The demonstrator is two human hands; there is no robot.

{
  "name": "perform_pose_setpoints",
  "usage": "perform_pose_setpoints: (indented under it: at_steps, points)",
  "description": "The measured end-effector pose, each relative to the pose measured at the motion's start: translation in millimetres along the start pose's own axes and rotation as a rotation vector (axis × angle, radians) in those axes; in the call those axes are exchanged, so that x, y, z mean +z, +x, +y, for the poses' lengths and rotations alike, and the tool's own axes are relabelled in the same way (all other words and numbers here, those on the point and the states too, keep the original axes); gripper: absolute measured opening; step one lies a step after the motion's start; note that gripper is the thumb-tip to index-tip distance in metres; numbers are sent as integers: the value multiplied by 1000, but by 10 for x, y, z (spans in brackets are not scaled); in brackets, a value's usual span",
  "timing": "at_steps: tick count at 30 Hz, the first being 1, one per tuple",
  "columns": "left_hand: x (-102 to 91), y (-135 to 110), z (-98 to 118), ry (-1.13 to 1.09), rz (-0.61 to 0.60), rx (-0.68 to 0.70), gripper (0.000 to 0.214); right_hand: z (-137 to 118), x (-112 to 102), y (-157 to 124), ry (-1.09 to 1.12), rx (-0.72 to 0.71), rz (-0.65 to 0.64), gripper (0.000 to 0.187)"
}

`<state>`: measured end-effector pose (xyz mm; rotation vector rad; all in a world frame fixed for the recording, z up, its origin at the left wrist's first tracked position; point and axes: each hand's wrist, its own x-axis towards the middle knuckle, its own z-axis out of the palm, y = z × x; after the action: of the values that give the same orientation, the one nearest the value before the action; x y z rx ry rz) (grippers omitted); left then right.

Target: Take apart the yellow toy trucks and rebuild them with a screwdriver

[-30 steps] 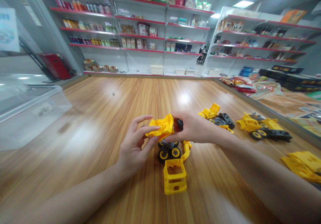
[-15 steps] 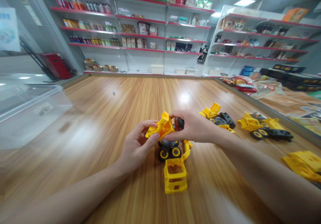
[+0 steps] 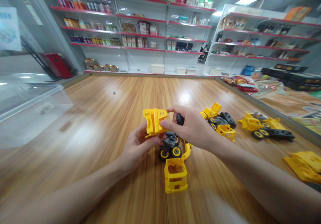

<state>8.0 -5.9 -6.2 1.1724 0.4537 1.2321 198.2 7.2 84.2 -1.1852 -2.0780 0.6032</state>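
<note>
The yellow toy part (image 3: 153, 121) is held between both hands above the worktop (image 3: 107, 117). The left hand (image 3: 136, 147) grips it from below and the right hand (image 3: 194, 127) pinches its top, with a black piece (image 3: 180, 118) in its palm. A wheeled chassis (image 3: 169, 147) sits just beneath.

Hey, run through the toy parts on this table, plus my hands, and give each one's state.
Yellow plastic toy shell: held above the wooden table by both hands.
Left hand: gripping the shell from below.
Right hand: pinching the shell, small black piece in palm.
Grey wheeled chassis: on the table, under the hands.
Yellow plastic cab frame: lying loose on the table.
Yellow toy truck: at right, untouched.
</note>
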Motion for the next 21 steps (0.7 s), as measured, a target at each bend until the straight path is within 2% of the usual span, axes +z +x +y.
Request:
perform_pose_setpoints:
  at_steps: [3,6,9,15,19,21]
  points:
    - [49,10,56,-132,-45,-42,35,-26,11,-13,31,-8,-17,40]
    - [65,27,62,-191,-3,-108,23,-77,-6,-44,44,-36,-16,29]
    - [47,45,62,-243,-2,-180,25,-117,-48,-77,93,-77,20,25]
    - [20,62,130,-356,-49,-236,34,-92,-18,-82,109,-276,180,25]
    - [24,62,136,-392,-79,-245,32,-46,65,-84,201,-300,320,21]
    - [28,52,124,-408,-113,-243,31,-25,113,-98,259,-301,342,22]
